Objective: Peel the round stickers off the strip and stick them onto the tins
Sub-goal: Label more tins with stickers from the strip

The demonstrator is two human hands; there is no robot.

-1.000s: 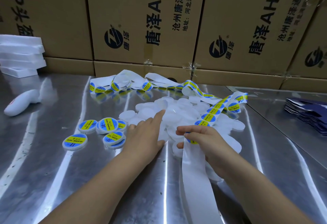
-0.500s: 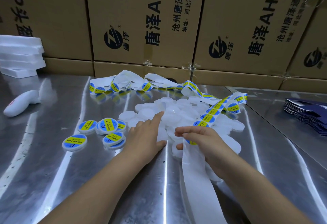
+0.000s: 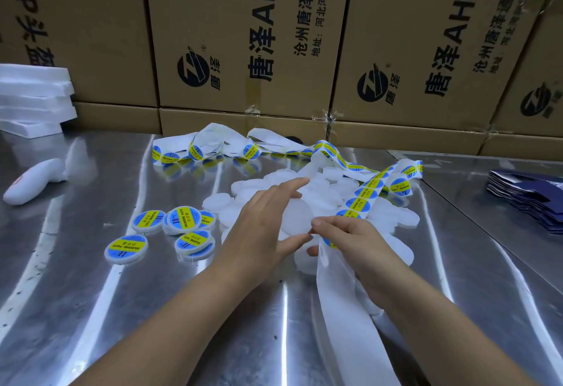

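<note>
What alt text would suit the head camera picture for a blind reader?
A person's left hand holds a plain white tin beside the right hand, which pinches a strip of blue-and-yellow round stickers. Labelled tins lie to the left on a shiny metal table, cardboard boxes behind.

1. Shiny steel table (image 3: 91, 309), streaky reflections all over my feed.
2. Labelled tins (image 3: 184, 218) sit in a loose cluster at 9 o'clock.
3. Blank white tins (image 3: 393, 218) are heaped dead centre.
4. Sticker strip (image 3: 253, 151) snakes from 12 to 2 o'clock, and its bare tail (image 3: 344, 318) runs toward 6.
5. White handheld gadget (image 3: 33, 183) at 10 o'clock, with foam slabs (image 3: 33, 99) stacked behind it.
6. Dark blue flat cartons (image 3: 527, 199) stacked at 3 o'clock.
</note>
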